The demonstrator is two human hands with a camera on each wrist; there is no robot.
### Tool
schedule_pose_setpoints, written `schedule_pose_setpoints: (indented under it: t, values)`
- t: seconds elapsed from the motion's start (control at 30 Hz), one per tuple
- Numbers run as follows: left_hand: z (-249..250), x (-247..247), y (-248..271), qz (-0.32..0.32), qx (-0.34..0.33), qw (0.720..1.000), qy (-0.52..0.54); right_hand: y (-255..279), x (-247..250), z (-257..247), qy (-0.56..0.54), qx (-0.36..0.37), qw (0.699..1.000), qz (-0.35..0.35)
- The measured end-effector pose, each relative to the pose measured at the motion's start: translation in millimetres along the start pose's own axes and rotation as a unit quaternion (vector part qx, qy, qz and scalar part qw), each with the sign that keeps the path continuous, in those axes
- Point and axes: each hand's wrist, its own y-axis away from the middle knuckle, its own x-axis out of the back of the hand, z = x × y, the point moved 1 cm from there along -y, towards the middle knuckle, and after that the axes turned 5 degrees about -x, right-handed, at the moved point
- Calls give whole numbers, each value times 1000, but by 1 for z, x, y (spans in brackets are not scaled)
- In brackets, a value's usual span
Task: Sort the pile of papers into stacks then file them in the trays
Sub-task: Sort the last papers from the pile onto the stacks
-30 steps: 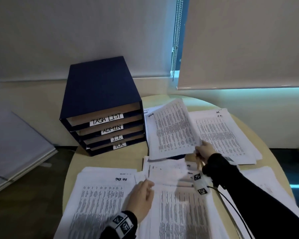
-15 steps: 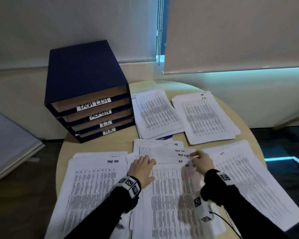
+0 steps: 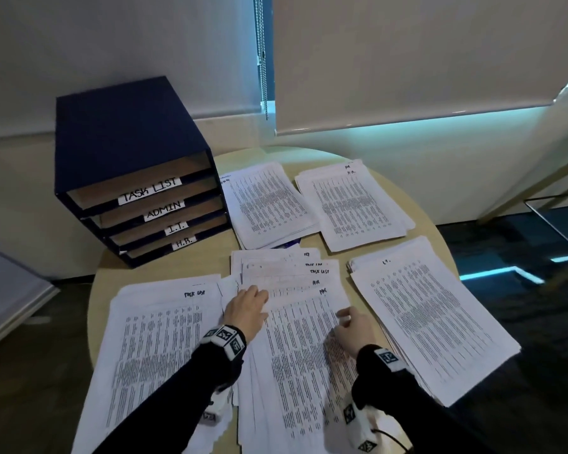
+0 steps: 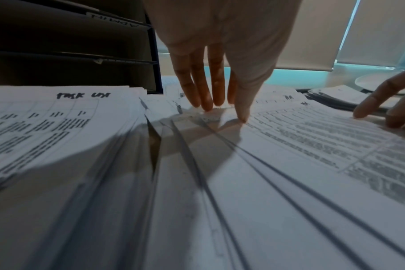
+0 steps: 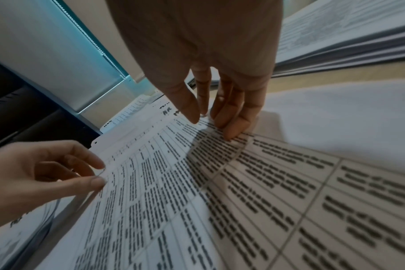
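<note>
- The round pale wooden table (image 3: 417, 204) carried everything: its surface was crowded to the rim, and the near stacks overhung the edge, so any sideways shove risked sending sheets to the floor.
- The dark blue four-slot cardboard tray unit (image 3: 122, 142), labelled TASK LIST, ADMIN, I.T. and H.R., sat at the table's far left edge, its slots bare as far as could be seen; filing had not begun.
- Four sorted stacks of white printed sheets ringed the middle: one marked TASK LIST (image 3: 158, 339) at near left, one marked I.T. (image 3: 430, 316) at near right, one marked H.R. (image 3: 351, 204) at far right, and another (image 3: 263, 204) just beside the trays, its label unreadable. The near-left stack touched the unsorted pile, so a sheet could slide across unnoticed and be misfiled.
- The unsorted pile of white printed papers (image 3: 295, 339) lay fanned in the centre, handwritten labels staggered along its top edges. Fanned sheets cling; I judged that two might lift together, sending one to the wrong stack.
- The left hand (image 3: 246, 311) lay with straight fingers (image 4: 206, 87) pressing the pile's upper left, gripping nothing. If that pressure eased, the whole fan would likely shift.
- The right hand (image 3: 354, 329) rested loosely spread fingertips (image 5: 231, 131) on the top sheet's right edge, nothing pinched yet. A hasty pull there could crease the sheet.
</note>
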Motion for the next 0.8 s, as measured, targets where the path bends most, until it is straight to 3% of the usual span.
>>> schedule_pose_setpoints:
  t: [0.27, 0.43, 0.57, 0.7, 0.8]
  values:
    - [4, 5, -2, -29, 43, 998, 28, -2, 0, -7, -23, -25, 999, -3]
    - [4, 12, -1, -2, 49, 997, 65, 0, 0, -7, -14, -20, 1000, -19]
    - [0, 16, 2, 4, 20, 997, 69, 0, 3, -5, -9, -11, 999, -29]
    - [-3, 24, 9, 20, -30, 999, 28, -3, 9, -6, 18, 7, 1000, 15]
    - [-3, 26, 18, 101, -85, 989, 70, -1, 17, -11, 0, 10, 999, 46]
